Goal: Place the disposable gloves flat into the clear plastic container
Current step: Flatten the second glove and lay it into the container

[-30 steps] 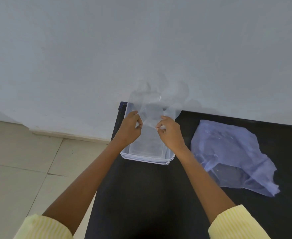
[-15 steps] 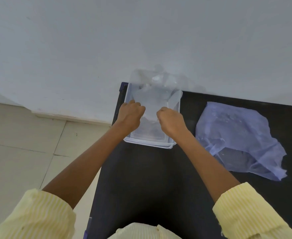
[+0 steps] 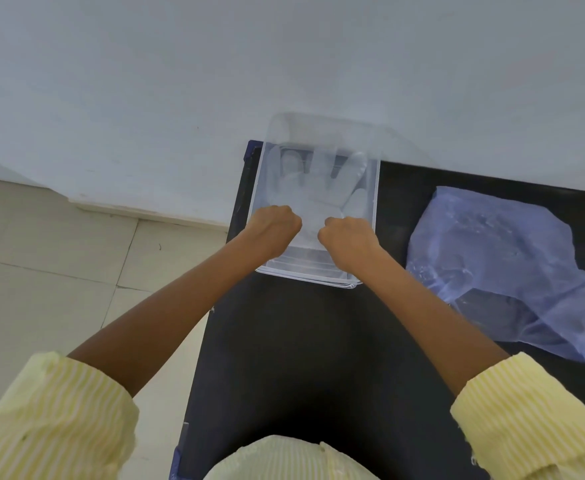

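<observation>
1 disposable glove (image 3: 315,192) lies spread, fingers toward the wall, inside the clear plastic container (image 3: 376,188). Left hand (image 3: 274,226) and right hand (image 3: 348,237), fingers curled, pinch its cuff end low in the container. Release remains. Blue plastic bag (image 3: 498,258) lies well right on black table (image 3: 318,358), likely holding more gloves.

Disposable glove (image 3: 313,188) now down flat inside clear plastic container (image 3: 374,188), both hands lower with it.

Clear plastic container (image 3: 367,271) at far-left corner of black bench (image 3: 318,358), against white wall (image 3: 180,81). Transparent disposable glove (image 3: 318,199) lies inside. Left hand (image 3: 274,227) and right hand (image 3: 348,240) over near end. Crumpled bluish plastic bag (image 3: 502,258) to right, apart.
</observation>
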